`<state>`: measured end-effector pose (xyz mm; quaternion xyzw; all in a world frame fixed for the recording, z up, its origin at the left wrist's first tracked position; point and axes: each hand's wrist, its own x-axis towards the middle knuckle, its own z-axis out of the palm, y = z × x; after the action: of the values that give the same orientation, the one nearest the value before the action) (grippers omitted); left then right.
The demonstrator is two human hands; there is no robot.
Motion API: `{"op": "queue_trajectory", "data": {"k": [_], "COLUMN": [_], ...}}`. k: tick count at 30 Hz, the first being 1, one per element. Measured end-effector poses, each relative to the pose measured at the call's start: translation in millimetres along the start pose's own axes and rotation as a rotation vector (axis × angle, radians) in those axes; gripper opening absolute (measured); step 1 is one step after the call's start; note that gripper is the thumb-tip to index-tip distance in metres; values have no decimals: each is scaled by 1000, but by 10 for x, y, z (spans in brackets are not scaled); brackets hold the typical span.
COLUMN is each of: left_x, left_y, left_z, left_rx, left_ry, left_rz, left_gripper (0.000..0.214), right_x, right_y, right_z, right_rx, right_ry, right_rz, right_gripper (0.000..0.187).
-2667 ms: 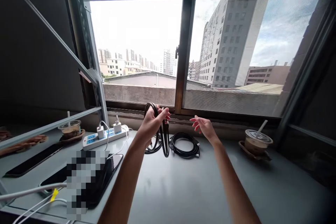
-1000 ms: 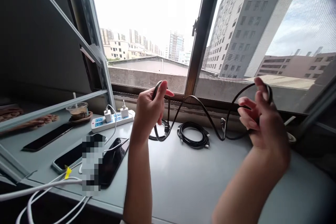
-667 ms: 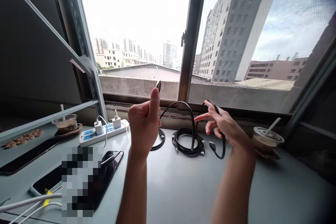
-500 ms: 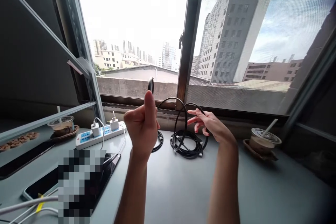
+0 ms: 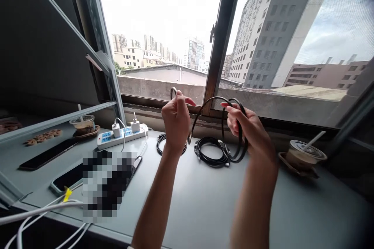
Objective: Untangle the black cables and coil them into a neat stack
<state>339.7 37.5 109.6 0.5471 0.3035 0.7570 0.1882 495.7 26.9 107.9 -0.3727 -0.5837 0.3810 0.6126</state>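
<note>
A thin black cable (image 5: pixel 215 98) hangs in the air between my two hands. My left hand (image 5: pixel 177 118) is closed on it, and a short bend of the cable stands up above the thumb. On the right, my right hand (image 5: pixel 244 125) pinches the cable, with loops hanging from its fingers. A coiled black cable (image 5: pixel 204 160) lies on the table beneath the loops, its metal plugs showing. Behind my left wrist, a second black coil (image 5: pixel 159 148) is partly hidden.
A white power strip (image 5: pixel 124 137) with plugged-in chargers stands left by the window. Phones, including a dark phone (image 5: pixel 48 155), lie on the left. A drink cup (image 5: pixel 305 153) sits on a saucer at right, another cup (image 5: pixel 83 125) at left. A metal frame (image 5: pixel 115 81) rises at left.
My right hand has gone from spread fingers to closed on the cable, gathering its loops. My left hand still grips the cable. The view has shifted, so the desk's left front edge shows.
</note>
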Motion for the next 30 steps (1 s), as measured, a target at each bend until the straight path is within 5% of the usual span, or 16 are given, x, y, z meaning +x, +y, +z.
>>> {"op": "queue_trajectory", "data": {"k": [5, 10, 17, 20, 25, 30], "left_x": [59, -125, -259, -225, -144, -75], "left_y": [147, 359, 285, 232, 156, 161], "left_z": [-190, -206, 3, 3, -68, -130], "left_rx": [-55, 57, 132, 154, 174, 195], "left_ry": [-121, -287, -510, -560, -672, -547], "left_rz": [-177, -164, -91, -95, -185, -111], "left_gripper": [31, 34, 53, 61, 59, 40], "right_x": [-53, -168, -297, -312, -261, -156], "right_y": [-51, -116, -178, -173, -130, -54], "right_z": [-205, -248, -22, 6, -59, -87], "right_rx": [113, 29, -279, -408, -518, -546], "right_ry": [98, 100, -371, -452, -430, -254], "right_rz": [24, 59, -42, -52, -72, -49], "right_gripper": [21, 39, 35, 28, 20, 25]}}
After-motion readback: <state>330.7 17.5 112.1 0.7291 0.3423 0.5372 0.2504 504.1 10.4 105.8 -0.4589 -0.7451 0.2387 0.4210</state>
